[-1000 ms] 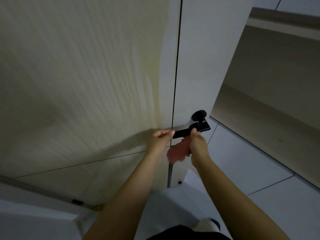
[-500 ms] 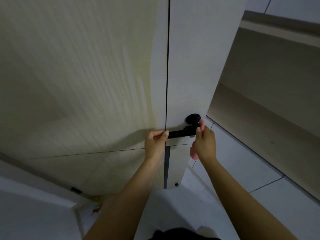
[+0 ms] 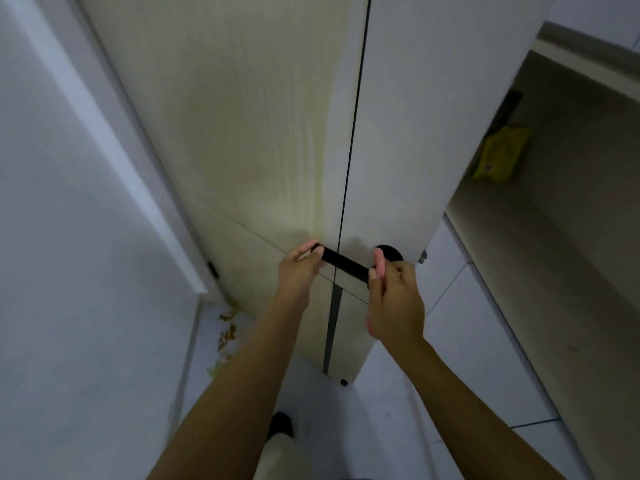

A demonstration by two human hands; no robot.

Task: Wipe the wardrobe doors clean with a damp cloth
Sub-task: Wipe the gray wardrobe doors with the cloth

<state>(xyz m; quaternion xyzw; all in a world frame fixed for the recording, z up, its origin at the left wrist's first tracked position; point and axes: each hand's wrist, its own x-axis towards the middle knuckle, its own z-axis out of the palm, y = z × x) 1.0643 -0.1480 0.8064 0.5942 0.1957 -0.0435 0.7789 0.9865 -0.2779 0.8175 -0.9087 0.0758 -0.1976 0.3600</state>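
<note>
Head view: pink cloth bunched inside the right hand, only a small fold showing between thumb and forefinger, pressed onto the inner end of the black lever handle. Right fingers curled tight round cloth and handle together, just in front of the round black rose. Left hand pinches the lever's free tip, thumb above, fingers curled beneath. Handle spans the dark gap between the pale wood-grain door behind the left fingers and the white door behind the right. Well right of the right hand, open shelving with a yellow packet. Below the wrists, tiled floor; yellowish scraps left of the left forearm.
</note>
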